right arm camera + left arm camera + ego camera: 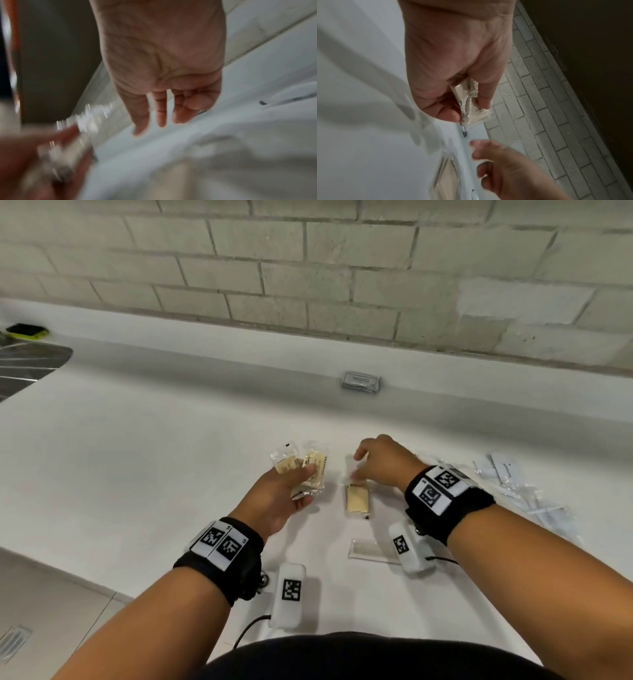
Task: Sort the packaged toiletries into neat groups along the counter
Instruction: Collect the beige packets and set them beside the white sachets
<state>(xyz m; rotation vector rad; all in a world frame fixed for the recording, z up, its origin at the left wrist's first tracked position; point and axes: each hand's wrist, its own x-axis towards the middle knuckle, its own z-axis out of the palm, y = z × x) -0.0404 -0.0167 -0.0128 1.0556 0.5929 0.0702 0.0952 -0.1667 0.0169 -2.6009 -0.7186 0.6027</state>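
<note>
Left hand [274, 501] has a small stack of clear-wrapped cream soap packets [313, 474], thumb over the top and fingers curled underneath, lifted just off the white counter [137, 457]. The left wrist view confirms it: the packets [471, 102] are pinched between thumb and fingers of that hand [453, 60], plastic wrap glinting. Just beyond the left fingertips lies another soap packet [284, 462], flat on the counter, touching or nearly touching the held stack; which one, I cannot tell.

Over to the right hand [380, 463]: it hovers above a single soap packet [358, 499] lying flat, just inboard of the wrist. From the head view the thumb and fingertips seem to nip at the wrapper's far edge, but in the right wrist view the hand [163, 67] shows fingers hanging mostly straight, and the picture is badly blurred, so a firm hold I cannot confirm.

Nearer the body, under the right wrist, a white comb [373, 550] lies flat. Out past the right forearm sprawls a loose heap of white and clear sachets [524, 491], overlapping each other. Well beyond both hands, against the raised ledge below the tiled wall [308, 268], sits a small grey box [362, 381]. Far off past the left hand, a dark sink basin [27, 364] cuts into the counter.
</note>
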